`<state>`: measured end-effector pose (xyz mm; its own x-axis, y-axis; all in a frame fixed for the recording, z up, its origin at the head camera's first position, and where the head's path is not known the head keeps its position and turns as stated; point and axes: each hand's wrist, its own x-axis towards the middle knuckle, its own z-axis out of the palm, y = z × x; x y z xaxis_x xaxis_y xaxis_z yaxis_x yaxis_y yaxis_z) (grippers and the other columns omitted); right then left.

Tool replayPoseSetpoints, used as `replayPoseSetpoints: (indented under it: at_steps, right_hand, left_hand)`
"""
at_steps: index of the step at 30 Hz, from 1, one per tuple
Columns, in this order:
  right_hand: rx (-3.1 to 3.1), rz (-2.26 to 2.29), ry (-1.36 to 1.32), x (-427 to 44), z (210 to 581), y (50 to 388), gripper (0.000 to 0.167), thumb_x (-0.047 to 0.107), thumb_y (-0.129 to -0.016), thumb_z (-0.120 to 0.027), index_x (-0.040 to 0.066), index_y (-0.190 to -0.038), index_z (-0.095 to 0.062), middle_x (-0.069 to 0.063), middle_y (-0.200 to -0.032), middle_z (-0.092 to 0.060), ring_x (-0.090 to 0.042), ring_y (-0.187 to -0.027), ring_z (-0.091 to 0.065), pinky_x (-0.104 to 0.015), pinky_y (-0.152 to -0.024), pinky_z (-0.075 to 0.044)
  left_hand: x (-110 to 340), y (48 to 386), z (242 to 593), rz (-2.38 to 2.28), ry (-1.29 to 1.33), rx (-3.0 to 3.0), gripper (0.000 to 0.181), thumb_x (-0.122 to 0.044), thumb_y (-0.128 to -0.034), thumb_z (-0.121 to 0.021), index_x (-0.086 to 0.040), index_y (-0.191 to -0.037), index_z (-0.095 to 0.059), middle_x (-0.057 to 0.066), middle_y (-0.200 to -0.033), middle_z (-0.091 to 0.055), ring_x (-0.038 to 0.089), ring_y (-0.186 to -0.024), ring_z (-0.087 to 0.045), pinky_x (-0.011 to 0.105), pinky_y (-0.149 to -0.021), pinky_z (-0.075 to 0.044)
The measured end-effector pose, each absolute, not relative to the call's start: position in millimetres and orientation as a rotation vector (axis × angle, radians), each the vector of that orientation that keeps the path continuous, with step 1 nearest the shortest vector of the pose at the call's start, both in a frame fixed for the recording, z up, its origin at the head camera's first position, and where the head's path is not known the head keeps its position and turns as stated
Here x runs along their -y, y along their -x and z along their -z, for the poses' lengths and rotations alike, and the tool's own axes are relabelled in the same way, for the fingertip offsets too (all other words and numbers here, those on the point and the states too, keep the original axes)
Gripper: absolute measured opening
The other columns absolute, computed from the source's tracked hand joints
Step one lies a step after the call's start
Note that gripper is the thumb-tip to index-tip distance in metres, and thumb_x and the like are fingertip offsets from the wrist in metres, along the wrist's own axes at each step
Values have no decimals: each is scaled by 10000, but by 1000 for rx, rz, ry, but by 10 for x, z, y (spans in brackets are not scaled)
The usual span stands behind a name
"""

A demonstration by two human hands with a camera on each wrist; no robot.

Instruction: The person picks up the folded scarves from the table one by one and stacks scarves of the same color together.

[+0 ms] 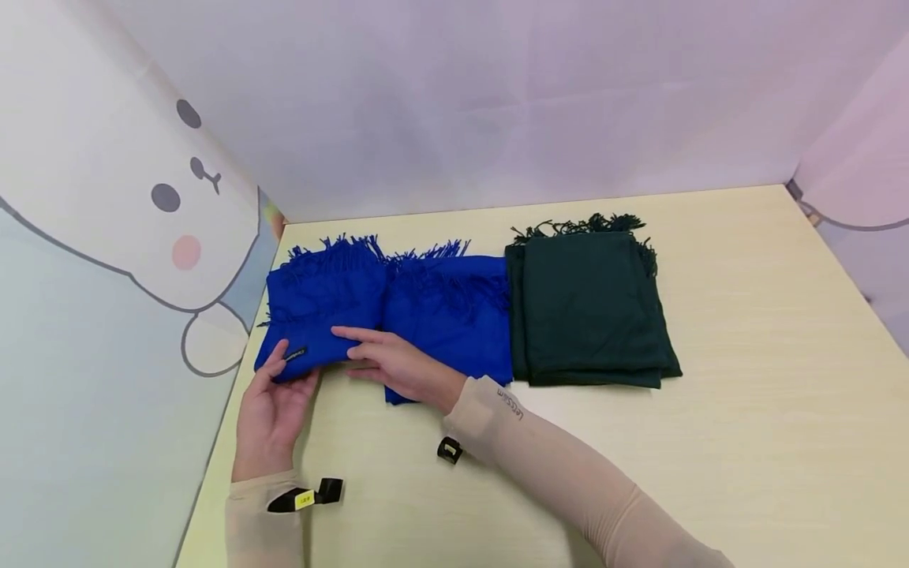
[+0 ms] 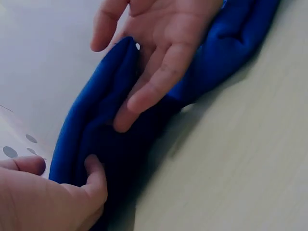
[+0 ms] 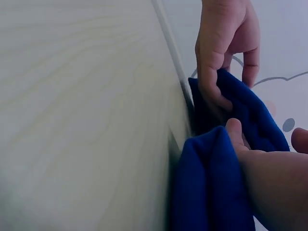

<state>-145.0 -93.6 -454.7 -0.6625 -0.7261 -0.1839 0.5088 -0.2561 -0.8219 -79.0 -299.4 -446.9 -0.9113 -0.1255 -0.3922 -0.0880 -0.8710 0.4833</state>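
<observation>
A folded blue scarf (image 1: 323, 288) with a fringe along its far side and a small black label (image 1: 294, 353) lies at the table's left. At its near left corner my left hand (image 1: 273, 410) grips the folded edge, thumb on top and fingers underneath. That hand (image 3: 226, 43) straddles the fold in the right wrist view. My right hand (image 1: 401, 363) is at the scarf's near right part, one finger reaching over the top and the others lower at the near edge. In the left wrist view the right hand's fingers (image 2: 159, 84) look fairly straight beside the cloth.
A second folded blue scarf (image 1: 447, 315) lies directly to the right, partly behind my right hand. Beyond it sits a folded dark green scarf (image 1: 589, 308) with its fringe at the back. The pale wooden table (image 1: 753, 315) meets curtains behind and at the sides.
</observation>
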Motion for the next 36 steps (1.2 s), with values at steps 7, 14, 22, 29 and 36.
replayPoseSetpoints:
  at_steps: [7,14,22,29,36]
  right_hand:
    - [-1392,1939,352,868,4431,1466,445,220,-1049,-509,353,-1474,-479,125,-1492,-414,-224,-1312,-461,-493,-1106,-394]
    - [-1518,1931,433,794,4278,1453,490,297,-1039,-533,485,-1472,-404,203,-1538,-324,-152,-1295,-492,-530,-1111,-371]
    - [-1568,1978,572,776,4114,1392,494,338,-1034,-532,520,-1468,-382,252,-1554,-279,-67,-1320,-468,-398,-1080,-429]
    - [-1622,2008,673,660,3973,1401,494,328,-1048,-503,472,-1500,-364,278,-1553,-271,7,-1439,-260,-396,-1164,-304]
    - [-1633,2079,673,528,3880,1440,483,329,-1046,-510,466,-1492,-387,297,-1543,-285,20,-1441,-243,-438,-1173,-280]
  left_hand:
    - [2948,744,4341,2812,-364,1153,517,-65,-1051,-421,-155,-1554,-344,26,-1572,-227,210,-1323,-437,311,-1093,-388]
    - [2826,724,4187,2570,-312,1375,454,-65,-1036,-484,-61,-1487,-425,69,-1543,-262,213,-1203,-440,294,-965,-460]
    - [2712,722,3991,2360,-145,1389,420,12,-993,-544,83,-1402,-480,118,-1537,-266,260,-1233,-424,308,-962,-470]
    - [2575,739,3868,2258,-51,1449,414,13,-988,-556,84,-1391,-499,137,-1535,-271,282,-1254,-390,283,-935,-477]
    - [2450,753,3757,2201,61,1611,457,26,-983,-551,5,-1435,-494,108,-1585,-237,291,-1436,-245,292,-1094,-382]
